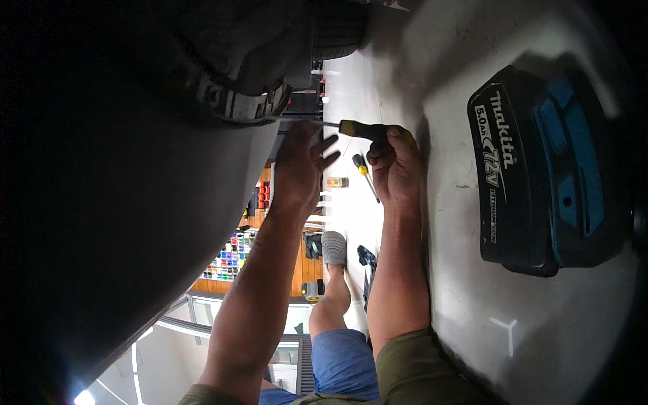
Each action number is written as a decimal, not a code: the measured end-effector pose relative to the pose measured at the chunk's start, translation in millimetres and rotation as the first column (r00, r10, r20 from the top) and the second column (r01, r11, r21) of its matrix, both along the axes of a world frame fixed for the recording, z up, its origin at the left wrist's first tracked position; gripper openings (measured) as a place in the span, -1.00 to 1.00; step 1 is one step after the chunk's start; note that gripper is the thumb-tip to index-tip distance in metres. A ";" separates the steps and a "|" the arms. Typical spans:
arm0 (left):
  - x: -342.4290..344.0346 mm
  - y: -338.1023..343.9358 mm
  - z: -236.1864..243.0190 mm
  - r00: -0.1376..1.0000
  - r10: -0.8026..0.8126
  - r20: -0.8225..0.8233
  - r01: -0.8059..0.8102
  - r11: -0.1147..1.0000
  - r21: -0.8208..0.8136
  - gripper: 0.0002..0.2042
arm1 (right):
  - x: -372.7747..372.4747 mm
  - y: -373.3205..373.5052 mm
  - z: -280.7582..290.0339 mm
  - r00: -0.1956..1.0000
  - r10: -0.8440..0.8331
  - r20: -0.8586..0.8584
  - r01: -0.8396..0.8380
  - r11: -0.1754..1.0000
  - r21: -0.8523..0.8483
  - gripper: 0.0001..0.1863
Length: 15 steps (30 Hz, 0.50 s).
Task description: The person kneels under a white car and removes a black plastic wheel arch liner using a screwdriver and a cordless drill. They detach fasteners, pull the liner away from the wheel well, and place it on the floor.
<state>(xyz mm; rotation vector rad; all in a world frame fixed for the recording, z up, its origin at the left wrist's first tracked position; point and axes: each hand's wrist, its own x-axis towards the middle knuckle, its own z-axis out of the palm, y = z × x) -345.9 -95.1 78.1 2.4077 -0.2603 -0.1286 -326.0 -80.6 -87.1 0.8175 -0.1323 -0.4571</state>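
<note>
My right hand [398,165] is closed round the black-and-yellow handle of a screwdriver [361,129]. Its thin metal shaft runs leftward to the lower edge of a dark, curved, ribbed part [246,106]; whether the tip touches that part is too dark to tell. At the shaft, my left hand [300,165] has its upper fingers pressed against the metal, while its other fingers stick out, spread apart. A second screwdriver [359,162], also black and yellow, lies on the floor behind my right hand.
A big dark panel [135,223] fills the left side, with a tyre [337,34] at the top. Close on the right sits a black-and-blue battery pack [520,175] on the pale floor [452,196]. Farther back are a small yellowish container [337,182] and my shoe [333,248].
</note>
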 end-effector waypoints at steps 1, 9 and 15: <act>0.3 -3.8 0.6 0.998 -0.063 -0.009 0.062 0.998 -0.019 -0.66 | 0.5 -1.5 2.2 1.000 0.002 0.028 -0.001 1.000 -0.007 -0.86; -40.8 -51.5 12.1 0.983 -0.151 0.107 0.145 0.988 0.056 -0.78 | -36.9 -30.4 8.1 0.999 -0.037 -0.016 0.037 0.999 0.009 -0.77; -39.5 -60.4 14.7 0.985 -0.159 0.061 0.156 0.986 0.060 -0.78 | -46.3 -47.3 -1.0 0.994 -0.108 0.002 0.108 0.993 -0.050 -0.74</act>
